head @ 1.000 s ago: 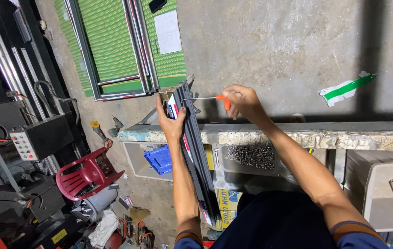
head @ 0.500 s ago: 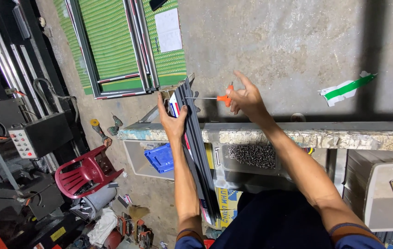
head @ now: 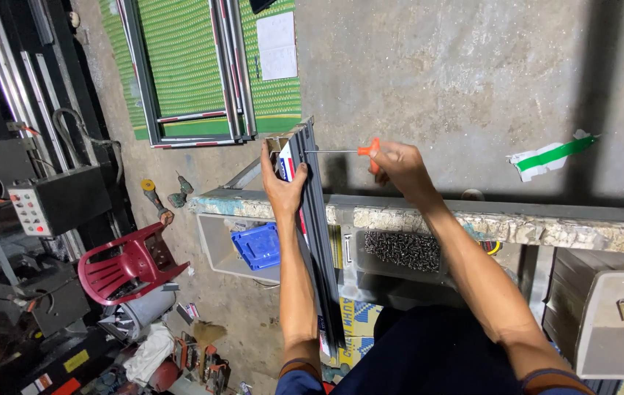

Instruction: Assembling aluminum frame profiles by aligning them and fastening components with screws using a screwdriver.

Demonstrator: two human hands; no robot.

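Here, both hands are clamped — left hand (head: 281, 184) on the aluminium profile (head: 317, 241), right hand (head: 398, 165) on the orange-handled screwdriver (head: 348, 151).

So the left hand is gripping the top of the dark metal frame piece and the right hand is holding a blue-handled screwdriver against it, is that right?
Not quite: the handle of the screwdriver is orange, not blue, as the head view shows. The rest holds: the left hand grips the top of the dark metal frame piece, and the right hand holds the screwdriver with its shaft pointing at it.
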